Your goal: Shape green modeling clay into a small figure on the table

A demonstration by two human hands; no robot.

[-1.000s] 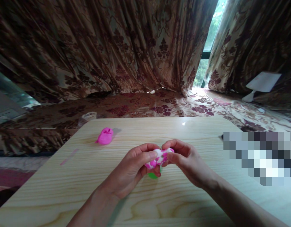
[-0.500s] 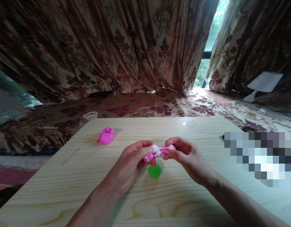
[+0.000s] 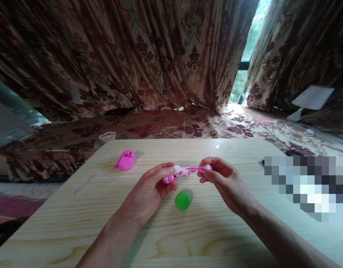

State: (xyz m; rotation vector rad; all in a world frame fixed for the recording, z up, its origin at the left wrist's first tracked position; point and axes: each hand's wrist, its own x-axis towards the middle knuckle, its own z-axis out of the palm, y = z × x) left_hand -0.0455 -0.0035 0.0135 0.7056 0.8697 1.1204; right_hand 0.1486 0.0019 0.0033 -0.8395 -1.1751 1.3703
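Observation:
Between my two hands stretches a strip of pink-and-white modelling clay (image 3: 188, 171), marbled in streaks and thinner toward its right part. My left hand (image 3: 149, 190) pinches the thicker left end between thumb and fingers. The right end is gripped by the thumb and fingers of my right hand (image 3: 223, 180). Just below the strip, a round green clay ball (image 3: 182, 201) rests on the wooden table (image 3: 216, 230). Farther off to the left lies a lump of bright pink clay (image 3: 126, 160) with a creased, hollowed top.
A thin pink smear or strip (image 3: 85, 183) marks the table's left side. Behind the left back corner stands a clear container (image 3: 106, 137). A white lamp (image 3: 312, 97) is on the cloth-covered ledge at right. A pixelated patch hides the table's right edge.
My hands have moved apart, and the pink-and-white clay between them is longer and thinner. More of the green ball shows now.

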